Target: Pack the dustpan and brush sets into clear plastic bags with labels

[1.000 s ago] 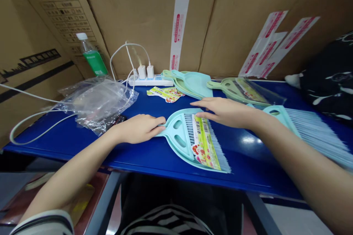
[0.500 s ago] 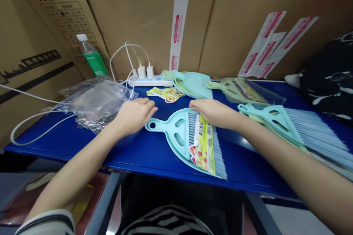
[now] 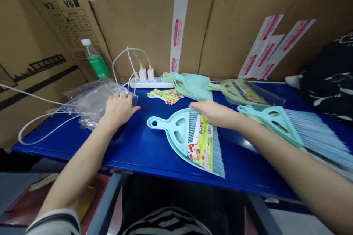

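My left hand [image 3: 118, 110] rests over a pile of clear plastic bags [image 3: 92, 101], its fingers stretched out and thumb apart. My right hand [image 3: 213, 113] is closed on the far edge of a light-blue dustpan [image 3: 176, 126]. A blue-bristled brush [image 3: 219, 154] lies nested in that dustpan, and a yellow-green printed card label [image 3: 202, 145] covers part of the bristles. The dustpan's handle, with a hole at its end, points left. My right fingertips are partly hidden at the dustpan's edge.
Behind stand stacked dustpans [image 3: 194, 84], loose card labels [image 3: 165, 96] and a white power strip [image 3: 149, 83] with cables. Farther right are a bagged green dustpan [image 3: 239, 91] and several blue brushes [image 3: 317, 123]. A bottle [image 3: 96, 64] leans by the cardboard wall [image 3: 149, 18].
My left hand has moved left, away from the dustpan handle, onto the plastic bags, and its fingers have spread. My right hand stays at the dustpan's edge.
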Demonstrator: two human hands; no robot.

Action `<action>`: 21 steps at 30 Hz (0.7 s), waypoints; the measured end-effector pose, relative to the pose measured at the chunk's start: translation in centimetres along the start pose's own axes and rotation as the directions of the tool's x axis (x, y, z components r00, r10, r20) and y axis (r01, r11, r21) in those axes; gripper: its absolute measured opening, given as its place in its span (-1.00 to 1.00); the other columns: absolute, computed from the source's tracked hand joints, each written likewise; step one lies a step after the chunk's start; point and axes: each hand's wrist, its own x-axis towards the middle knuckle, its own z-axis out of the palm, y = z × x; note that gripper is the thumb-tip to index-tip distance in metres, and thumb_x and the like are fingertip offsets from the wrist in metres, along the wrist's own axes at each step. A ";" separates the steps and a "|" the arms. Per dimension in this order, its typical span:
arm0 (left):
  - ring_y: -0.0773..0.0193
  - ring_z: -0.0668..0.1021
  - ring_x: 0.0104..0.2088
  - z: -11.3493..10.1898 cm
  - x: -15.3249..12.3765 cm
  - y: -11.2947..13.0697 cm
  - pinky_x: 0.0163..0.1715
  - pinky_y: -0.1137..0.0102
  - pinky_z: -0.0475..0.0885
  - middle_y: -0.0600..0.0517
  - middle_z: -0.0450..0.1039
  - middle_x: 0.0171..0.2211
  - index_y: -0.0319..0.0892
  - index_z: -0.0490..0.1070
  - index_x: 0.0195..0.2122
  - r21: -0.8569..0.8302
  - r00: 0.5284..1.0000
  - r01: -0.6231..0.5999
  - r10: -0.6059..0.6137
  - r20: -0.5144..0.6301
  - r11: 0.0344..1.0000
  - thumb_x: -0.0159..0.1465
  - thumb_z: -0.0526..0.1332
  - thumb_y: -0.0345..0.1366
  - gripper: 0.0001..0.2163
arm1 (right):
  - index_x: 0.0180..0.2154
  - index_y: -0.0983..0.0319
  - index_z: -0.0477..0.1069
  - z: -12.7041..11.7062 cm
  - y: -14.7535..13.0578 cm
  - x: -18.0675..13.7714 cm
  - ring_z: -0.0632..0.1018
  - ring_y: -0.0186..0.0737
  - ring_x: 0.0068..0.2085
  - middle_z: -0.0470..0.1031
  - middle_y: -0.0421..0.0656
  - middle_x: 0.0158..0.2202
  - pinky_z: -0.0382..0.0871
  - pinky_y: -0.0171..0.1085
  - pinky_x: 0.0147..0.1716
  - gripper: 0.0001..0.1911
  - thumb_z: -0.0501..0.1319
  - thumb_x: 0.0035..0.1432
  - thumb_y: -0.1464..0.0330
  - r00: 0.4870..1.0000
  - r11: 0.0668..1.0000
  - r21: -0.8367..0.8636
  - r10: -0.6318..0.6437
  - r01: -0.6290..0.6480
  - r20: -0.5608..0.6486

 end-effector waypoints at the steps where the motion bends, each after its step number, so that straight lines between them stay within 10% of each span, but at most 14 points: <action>1: -0.17 0.45 -0.01 -0.1 -0.1 0.3 -0.10 0.14 0.37 -0.32 0.42 -0.06 -0.35 0.34 0.01 0.036 1.000 0.003 -0.003 0.010 0.999 0.26 0.12 -0.16 -0.61 | -0.33 0.23 0.33 0.0 0.0 0.0 0.52 -0.20 -0.29 0.53 -0.08 -0.31 0.27 -0.34 -0.37 -0.74 -0.03 0.05 0.62 1.000 1.000 0.005 0.003 -0.003 0.004; 11: -0.01 0.52 -0.12 -0.8 -0.3 1.1 -0.34 0.30 0.43 -0.19 0.49 -0.21 -0.25 0.44 -0.10 0.059 0.978 -0.207 0.207 0.001 0.977 0.27 -0.03 -0.45 -0.71 | -0.37 0.20 0.29 -1.5 0.4 -0.5 0.50 -0.19 -0.34 0.51 -0.09 -0.37 0.27 -0.31 -0.36 -0.76 -0.03 0.04 0.60 0.993 0.998 0.051 -0.014 0.020 -0.119; 17: 0.27 0.50 -0.33 -0.5 -1.5 2.2 -0.39 0.43 0.35 0.00 0.43 -0.30 -0.16 0.46 -0.30 -0.126 0.719 -0.695 0.680 -0.144 0.708 0.27 0.06 -0.39 -0.83 | -0.42 0.16 0.24 -3.5 1.6 -1.5 0.46 -0.23 -0.42 0.47 -0.14 -0.44 0.23 -0.29 -0.41 -0.79 -0.09 0.15 0.48 0.959 1.000 -0.020 -0.024 0.019 -0.283; 21: 0.37 0.43 -0.42 -0.6 -2.3 2.5 -0.45 0.48 0.26 0.08 0.36 -0.40 -0.14 0.46 -0.36 -0.248 0.559 -0.827 0.783 -0.272 0.504 0.26 0.10 -0.40 -0.85 | -0.44 0.16 0.23 -4.0 2.8 -1.7 0.45 -0.23 -0.43 0.46 -0.15 -0.44 0.23 -0.27 -0.42 -0.83 -0.06 0.12 0.46 0.971 0.999 -0.042 -0.028 0.018 -0.237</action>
